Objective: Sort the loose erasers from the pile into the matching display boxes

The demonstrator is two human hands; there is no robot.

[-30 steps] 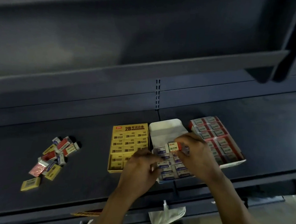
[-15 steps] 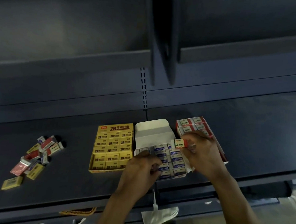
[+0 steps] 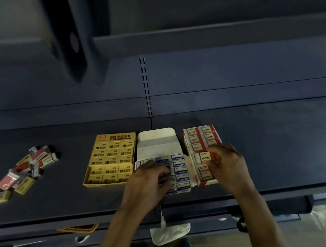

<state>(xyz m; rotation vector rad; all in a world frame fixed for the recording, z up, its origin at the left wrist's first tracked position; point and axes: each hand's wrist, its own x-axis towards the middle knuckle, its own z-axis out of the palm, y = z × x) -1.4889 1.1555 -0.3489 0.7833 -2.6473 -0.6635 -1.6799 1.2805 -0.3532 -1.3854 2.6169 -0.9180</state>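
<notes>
entry: sorting, one eraser in hand.

landmark: white box [image 3: 157, 140], flap up, on the shelf [image 3: 64, 193] in front of you.

your right hand [image 3: 230, 164] is just right of the white box. thumb and fingertips pinch a red-and-white eraser [image 3: 203, 157] by its right end, label up. it hangs over the near half of the red box [image 3: 208, 183], which touches the white box's right side.

your left hand [image 3: 147, 181] lies over the white box's near left part, fingers curled down onto the blue-label erasers [image 3: 179, 164]. whether it grips one cannot be told.

the yellow box [image 3: 116, 138] sits just left of the white box. the pile [image 3: 27, 165] is well left of it, with yellow, red and blue pieces mixed.

handling (judgement): the erasers are small, light, stiff blocks in paper sleeves. the sleeves look smooth, so a pinch across the short ends should hold better than one on the flat faces. rows are packed tight, so lower each piece flat into its gap and press lightly.

readable: "2B" on the held eraser and on the red box's rows. "2B 考试必备" on the yellow flap. "ERASER" on the blue labels. the small brand marks are too fine to read.
</notes>
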